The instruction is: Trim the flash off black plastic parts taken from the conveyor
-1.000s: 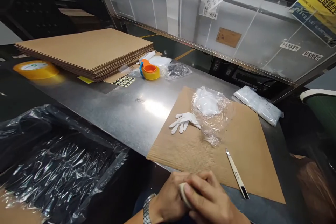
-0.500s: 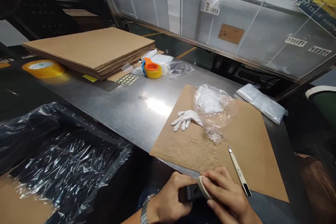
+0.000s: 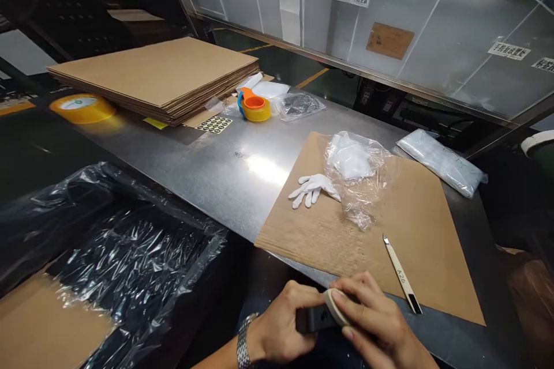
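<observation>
My left hand [image 3: 281, 331] grips a black block [image 3: 312, 319], hidden a second ago and now showing; my right hand [image 3: 374, 323] pinches a beige tape roll [image 3: 335, 307] against it.

Black block [image 3: 312, 318] — beige tape roll [image 3: 335, 307] against it

Left hand [image 3: 281, 331]: near edge, fingers wrapped around a small black block [image 3: 312, 319]; wristwatch [image 3: 243, 341] on the wrist.
Right hand [image 3: 378, 328]: thumb and fingers pinch a beige tape roll [image 3: 334, 307] against the block's right end.
Cardboard sheet [image 3: 415, 236]: flat on the metal table [image 3: 208, 167], just beyond the hands.
On the sheet: white glove [image 3: 312, 187] touching a crumpled clear plastic bag [image 3: 361, 176]; craft knife [image 3: 401, 274] marked A26 near the right hand.
Far left: cardboard stack [image 3: 160, 72], orange tape dispenser [image 3: 255, 108].
</observation>
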Demonstrator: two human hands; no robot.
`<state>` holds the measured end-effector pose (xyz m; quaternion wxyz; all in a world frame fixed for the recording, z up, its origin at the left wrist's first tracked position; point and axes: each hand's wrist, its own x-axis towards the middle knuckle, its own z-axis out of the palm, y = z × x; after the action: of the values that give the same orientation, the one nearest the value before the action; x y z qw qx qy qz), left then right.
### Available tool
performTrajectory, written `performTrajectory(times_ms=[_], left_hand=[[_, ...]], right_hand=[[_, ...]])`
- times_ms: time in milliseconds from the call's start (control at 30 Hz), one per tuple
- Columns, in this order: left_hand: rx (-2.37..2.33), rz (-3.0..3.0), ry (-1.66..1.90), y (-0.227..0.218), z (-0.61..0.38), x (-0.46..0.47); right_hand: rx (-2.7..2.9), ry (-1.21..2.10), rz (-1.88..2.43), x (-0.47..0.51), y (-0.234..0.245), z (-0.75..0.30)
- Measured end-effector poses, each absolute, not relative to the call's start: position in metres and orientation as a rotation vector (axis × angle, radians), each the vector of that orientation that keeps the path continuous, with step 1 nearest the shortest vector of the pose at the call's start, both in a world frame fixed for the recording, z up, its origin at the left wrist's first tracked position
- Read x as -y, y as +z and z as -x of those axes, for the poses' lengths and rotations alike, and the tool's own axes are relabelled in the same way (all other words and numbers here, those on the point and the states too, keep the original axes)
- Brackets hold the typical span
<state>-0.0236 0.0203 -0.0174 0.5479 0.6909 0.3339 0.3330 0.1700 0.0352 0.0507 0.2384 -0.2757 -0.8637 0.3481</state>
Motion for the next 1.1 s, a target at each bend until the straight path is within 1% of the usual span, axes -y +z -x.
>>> performTrajectory(times_ms=[167, 267, 400, 533, 767, 967, 1100], left_hand=[[-0.729, -1.622, 0.801, -0.016, 0.027, -0.02], [-0.748, -1.583, 0.761, -0.01, 0.029, -0.021], [-0.76, -1.536, 0.749, -0.009, 0.03, -0.022], [-0.713, -1.392, 0.757, -0.012, 0.031, -0.023], [-0.618, -1.121, 0.772, -0.012, 0.037, -0.023], [-0.604, -0.701, 1.056, -0.025, 0.026, -0.013], [-0.485, -0.219, 1.109, -0.028, 0.02, -0.021]], right_hand=[[2.278, 1.006, 0.916, -0.029, 0.032, -0.179], [2.183, 0.956, 0.921, -0.026, 0.027, -0.177], [2.112, 0.901, 0.899, -0.024, 0.031, -0.169], [2.051, 0.926, 0.87, -0.024, 0.031, -0.161], [1.892, 0.942, 0.92, -0.017, 0.015, -0.15], [1.815, 0.75, 0.979, -0.016, 0.004, -0.129], [1.816, 0.606, 0.928, -0.011, -0.006, -0.114]])
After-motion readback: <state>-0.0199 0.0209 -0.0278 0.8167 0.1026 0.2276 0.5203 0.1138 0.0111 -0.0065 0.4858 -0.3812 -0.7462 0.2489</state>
